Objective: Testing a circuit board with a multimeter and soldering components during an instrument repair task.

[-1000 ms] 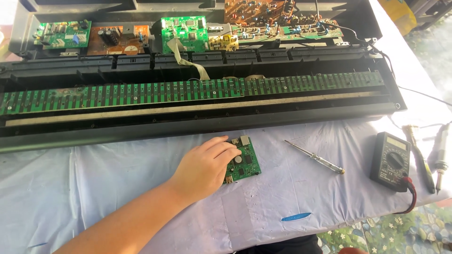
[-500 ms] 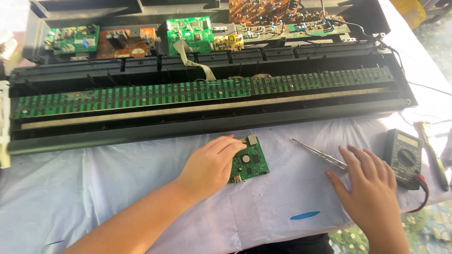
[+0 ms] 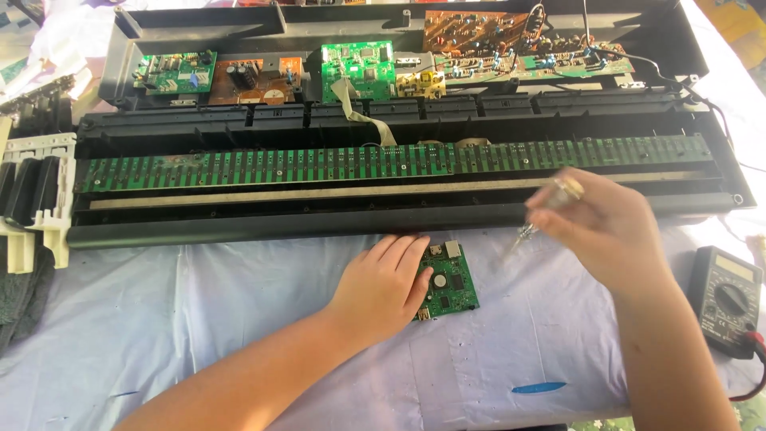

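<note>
Biggest thing here is the opened-up keyboard (image 3: 399, 120), a long black case lying across the far side of the table with its lid flipped back. Inside the lid sit a bunch of boards: a couple of green ones, a brown one and a long brownish one packed with parts. Along the front half runs a long green contact strip (image 3: 383, 162), with a grey ribbon cable (image 3: 361, 112) curling down to it from the lid.

The whole thing sits on a pale blue cloth (image 3: 159, 319). At the left edge there's a chunk of pulled piano keys (image 3: 32, 199), white frame with black keys. Far right, near the edge, a dark multimeter (image 3: 724, 299) with a red lead.

Now the hands. The left hand (image 3: 383, 287) lies flat on the cloth just in front of the keyboard, fingers together, pressing on the left edge of a small green board (image 3: 448, 281), not really gripping it, just pinning it down. The right hand (image 3: 602, 231) hovers above the cloth to the right of that board, fingers curled shut round a screwdriver (image 3: 536, 217), tip angled down-left toward the board but clear of it. It's blurry.

Smallest bit: a blue sliver (image 3: 538, 388) on the cloth near the front edge, can't tell what it is.
</note>
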